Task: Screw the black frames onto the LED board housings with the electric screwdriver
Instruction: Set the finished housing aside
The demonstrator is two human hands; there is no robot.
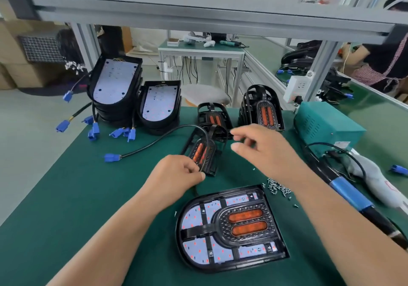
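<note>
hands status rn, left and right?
Left hand: gripping the black frame.
Right hand: open, holding nothing.

Electronics assembly workshop: green-matted bench [77, 197], aluminium frame [198, 14] overhead, stacked LED housings [114, 87], loose screws [278, 187], teal power box [326, 126], cardboard cartons [19, 73], second bench [198, 48] behind.

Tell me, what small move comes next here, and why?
Probably the right hand closes on the black frame that the left hand grips tilted up: it hovers open just beside it, while the electric screwdriver lies untouched.
</note>
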